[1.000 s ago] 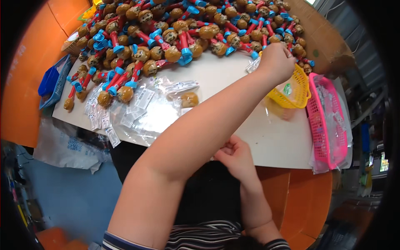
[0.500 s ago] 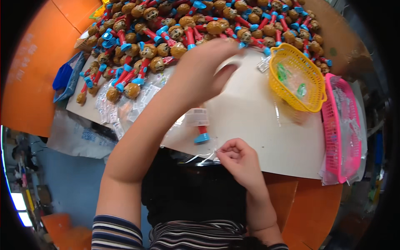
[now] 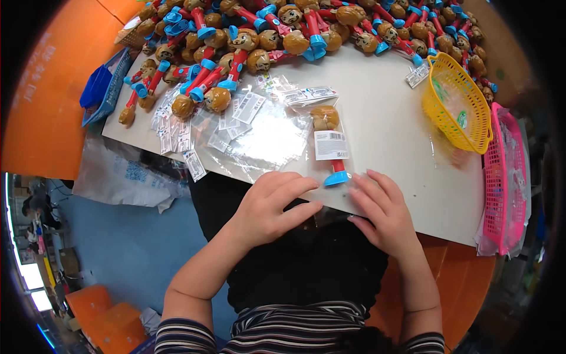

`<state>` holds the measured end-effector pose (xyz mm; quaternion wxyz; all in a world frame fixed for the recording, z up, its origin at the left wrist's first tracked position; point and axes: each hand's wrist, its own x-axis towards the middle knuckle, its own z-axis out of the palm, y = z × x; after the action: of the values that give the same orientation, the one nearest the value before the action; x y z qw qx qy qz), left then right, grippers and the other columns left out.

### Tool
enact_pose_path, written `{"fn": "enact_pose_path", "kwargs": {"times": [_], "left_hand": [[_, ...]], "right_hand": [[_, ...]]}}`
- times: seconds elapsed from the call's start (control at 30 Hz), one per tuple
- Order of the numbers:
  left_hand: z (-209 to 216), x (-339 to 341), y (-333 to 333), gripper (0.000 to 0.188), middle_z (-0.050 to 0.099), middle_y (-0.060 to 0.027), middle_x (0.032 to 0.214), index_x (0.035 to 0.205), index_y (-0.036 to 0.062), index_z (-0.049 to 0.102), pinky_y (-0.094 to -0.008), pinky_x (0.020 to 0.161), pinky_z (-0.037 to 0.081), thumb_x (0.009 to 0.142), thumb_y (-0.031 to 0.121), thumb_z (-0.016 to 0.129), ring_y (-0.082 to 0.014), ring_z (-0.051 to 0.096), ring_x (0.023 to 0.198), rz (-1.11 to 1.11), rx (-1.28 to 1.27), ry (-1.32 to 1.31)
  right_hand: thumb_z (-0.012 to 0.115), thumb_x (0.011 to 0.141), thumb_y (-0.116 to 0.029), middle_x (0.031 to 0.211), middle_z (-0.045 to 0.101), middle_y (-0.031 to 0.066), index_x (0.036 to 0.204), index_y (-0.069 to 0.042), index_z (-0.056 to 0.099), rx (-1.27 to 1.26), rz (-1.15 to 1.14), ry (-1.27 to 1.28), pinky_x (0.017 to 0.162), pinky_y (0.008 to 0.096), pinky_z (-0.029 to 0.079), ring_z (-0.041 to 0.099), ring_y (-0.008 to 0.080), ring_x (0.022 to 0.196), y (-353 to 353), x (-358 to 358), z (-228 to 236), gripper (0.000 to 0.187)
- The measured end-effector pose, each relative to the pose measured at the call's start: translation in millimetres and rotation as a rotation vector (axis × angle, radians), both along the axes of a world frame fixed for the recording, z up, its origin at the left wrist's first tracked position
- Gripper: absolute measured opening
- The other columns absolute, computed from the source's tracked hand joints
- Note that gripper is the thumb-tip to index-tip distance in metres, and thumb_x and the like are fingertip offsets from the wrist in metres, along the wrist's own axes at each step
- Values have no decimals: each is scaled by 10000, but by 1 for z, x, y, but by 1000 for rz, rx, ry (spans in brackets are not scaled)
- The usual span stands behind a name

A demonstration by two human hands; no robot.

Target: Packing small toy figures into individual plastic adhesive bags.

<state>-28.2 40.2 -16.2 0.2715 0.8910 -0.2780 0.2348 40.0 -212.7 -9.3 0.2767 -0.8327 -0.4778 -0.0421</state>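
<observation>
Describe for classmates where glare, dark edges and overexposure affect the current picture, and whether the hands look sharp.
Head view: glare whitens the clear bags left of the bagged doll; head view: black rounds off the corners, and bright patches at far left look overexposed; head view: the left hand and right hand look fairly sharp.

The left hand [image 3: 280, 203], earlier over by the yellow basket [image 3: 469, 140] beyond the right hand [image 3: 380, 206], is now facing the right hand from just left of it, thumb and fingers standing apart. The right hand is spreading its fingers, earlier curled together. The bagged figure [image 3: 336, 166], earlier partly hidden by the left arm, is now showing whole just ahead of both hands
</observation>
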Motion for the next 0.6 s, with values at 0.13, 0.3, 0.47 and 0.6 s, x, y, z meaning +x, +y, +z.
{"fn": "enact_pose_path", "kwargs": {"times": [0.13,0.3,0.47,0.6], "left_hand": [[-17,-13,11,264,631,-92,1061,942,130,709,-349,773,490,690,63,747,-253,615,944,36,-17,9],[-25,-25,9,287,620,-88,1030,926,118,705,-320,745,490,661,45,788,-249,610,884,119,-131,1],[-28,-38,1,156,539,-86,1006,898,61,687,-275,681,483,761,26,751,-173,565,756,222,-430,328],[-18,-41,-6,77,525,-95,1036,902,18,678,-246,680,488,828,9,696,-131,575,783,222,-538,446]], "right_hand": [[750,687,-43,1196,625,109,1008,-47,657,27,85,-131,917,441,475,559,341,1114,3,-2,-10,335],[737,701,-34,1120,657,117,928,-34,657,115,100,-122,879,426,493,596,334,1037,3,-5,-15,240],[706,732,-2,1141,645,149,883,-29,629,223,50,78,872,392,486,588,330,1017,2,-7,-12,171],[643,762,21,1202,605,167,837,-19,595,243,22,318,874,347,466,563,297,1011,7,-11,-1,98]]}}
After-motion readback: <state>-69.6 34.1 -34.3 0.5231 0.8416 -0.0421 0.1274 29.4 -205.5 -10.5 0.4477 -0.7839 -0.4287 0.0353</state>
